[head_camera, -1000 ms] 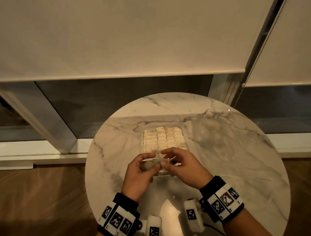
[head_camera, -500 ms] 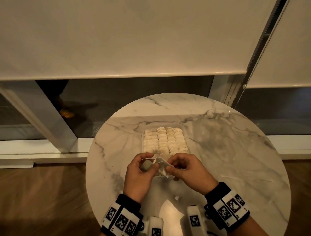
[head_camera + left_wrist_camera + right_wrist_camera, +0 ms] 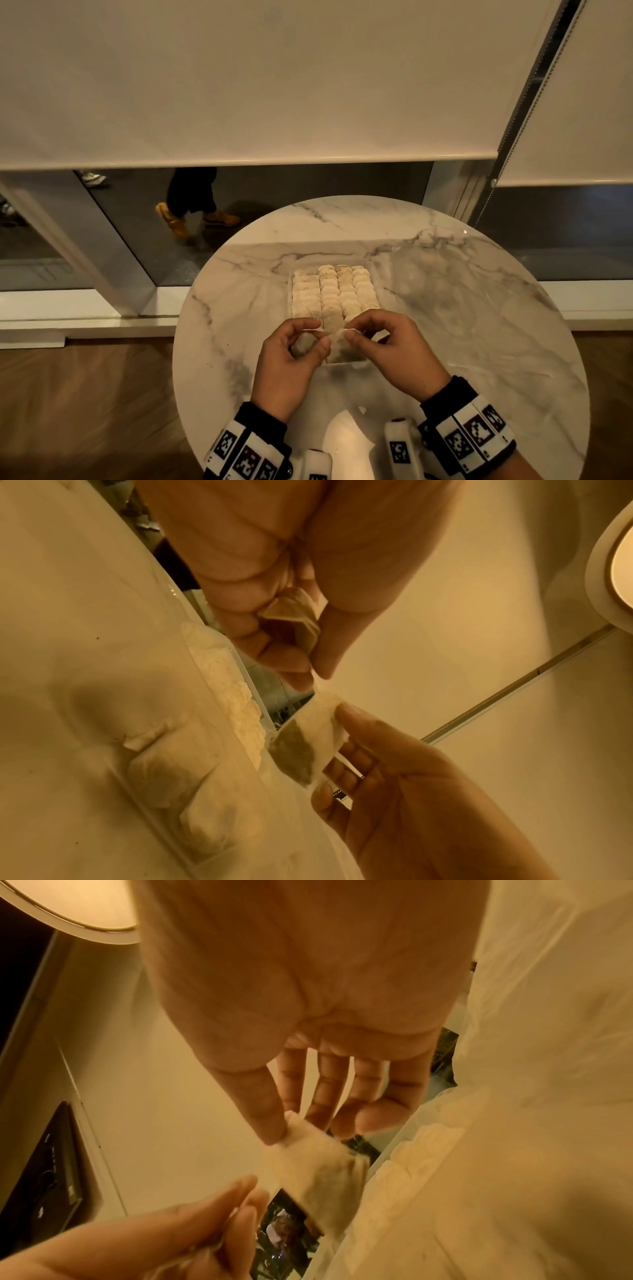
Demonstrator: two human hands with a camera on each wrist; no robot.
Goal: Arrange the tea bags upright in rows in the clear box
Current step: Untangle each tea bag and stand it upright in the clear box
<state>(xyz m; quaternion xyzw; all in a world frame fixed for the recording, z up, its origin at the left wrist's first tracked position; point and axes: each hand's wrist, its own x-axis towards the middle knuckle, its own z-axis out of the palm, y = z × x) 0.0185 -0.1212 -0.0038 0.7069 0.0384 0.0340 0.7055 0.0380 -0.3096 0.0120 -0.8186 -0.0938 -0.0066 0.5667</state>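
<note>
Lifted a bit since 0.5 s ago: both hands, w/ tea bag (image 3: 337,337) now raised over near end of box (image 3: 346,360). Left hand (image 3: 286,363) curled, pinching bag's string/edge, w/ another folded bag (image 3: 291,619) tucked in palm. Right hand (image 3: 394,349) pinching bag's top corner, thumb vs. forefinger, other fingers loose. Box on round marble desk (image 3: 479,308), packed w/ upright bags in rows (image 3: 334,289). Behind glass: passer-by's legs (image 3: 191,202), new in view.
</note>
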